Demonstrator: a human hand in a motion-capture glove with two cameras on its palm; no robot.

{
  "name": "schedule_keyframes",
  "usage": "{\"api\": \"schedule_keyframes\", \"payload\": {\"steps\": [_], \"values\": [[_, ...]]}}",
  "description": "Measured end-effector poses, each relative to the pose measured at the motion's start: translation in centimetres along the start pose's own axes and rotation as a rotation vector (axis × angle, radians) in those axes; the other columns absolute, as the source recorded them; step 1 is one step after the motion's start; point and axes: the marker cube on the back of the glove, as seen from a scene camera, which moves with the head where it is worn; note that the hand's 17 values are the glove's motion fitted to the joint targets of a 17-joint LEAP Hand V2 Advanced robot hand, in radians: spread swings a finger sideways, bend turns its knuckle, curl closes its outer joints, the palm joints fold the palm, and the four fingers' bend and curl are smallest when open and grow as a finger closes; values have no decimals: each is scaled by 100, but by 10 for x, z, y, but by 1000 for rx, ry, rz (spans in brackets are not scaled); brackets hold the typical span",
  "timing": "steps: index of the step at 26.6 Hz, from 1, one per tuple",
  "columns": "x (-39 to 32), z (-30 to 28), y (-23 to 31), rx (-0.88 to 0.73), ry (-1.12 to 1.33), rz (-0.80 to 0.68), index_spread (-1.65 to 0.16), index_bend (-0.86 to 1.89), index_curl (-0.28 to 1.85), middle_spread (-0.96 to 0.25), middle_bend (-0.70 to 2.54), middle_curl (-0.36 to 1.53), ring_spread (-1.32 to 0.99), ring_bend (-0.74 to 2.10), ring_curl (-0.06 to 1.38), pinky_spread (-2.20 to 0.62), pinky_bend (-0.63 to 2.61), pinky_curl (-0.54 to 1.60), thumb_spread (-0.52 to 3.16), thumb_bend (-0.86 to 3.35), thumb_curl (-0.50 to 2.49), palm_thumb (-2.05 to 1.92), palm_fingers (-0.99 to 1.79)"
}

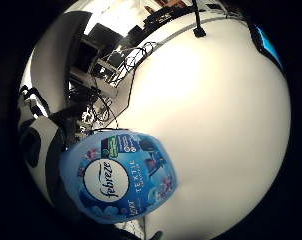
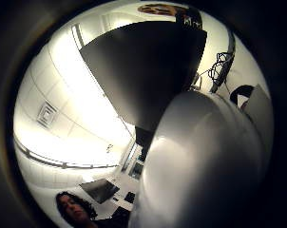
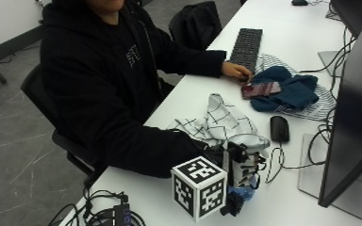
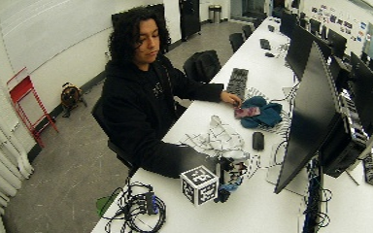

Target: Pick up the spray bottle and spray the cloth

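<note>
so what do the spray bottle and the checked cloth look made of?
Spray bottle: looks like plastic under a glossy printed blue label; its pale top is smooth with a soft sheen.
Checked cloth: soft woven fabric, matte, white with thin dark grid lines; it lies in crumpled folds. Fibre type not discernible.

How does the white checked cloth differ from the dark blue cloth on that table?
The white cloth with thin dark grid lines lies crumpled near the gloved right hand; the dark blue cloth is plain, bunched farther along, beside the black keyboard. The blue one sits on striped fabric with a dark red object on it; the white one bears nothing. Both rest on the white table.
</note>
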Motion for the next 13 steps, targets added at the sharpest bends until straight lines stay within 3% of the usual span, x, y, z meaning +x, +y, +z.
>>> {"api": "schedule_keyframes", "payload": {"steps": [7,13], "values": [[-37,-22,44,-224,88,-64,-26,36,50,-20,70,55,-21,79,49,-30,50,43,52,-2,63,92,144],[-81,-22,70,-667,481,-134,-26,36,52,-20,71,56,-21,80,49,-30,51,44,50,-3,65,93,142]]}}
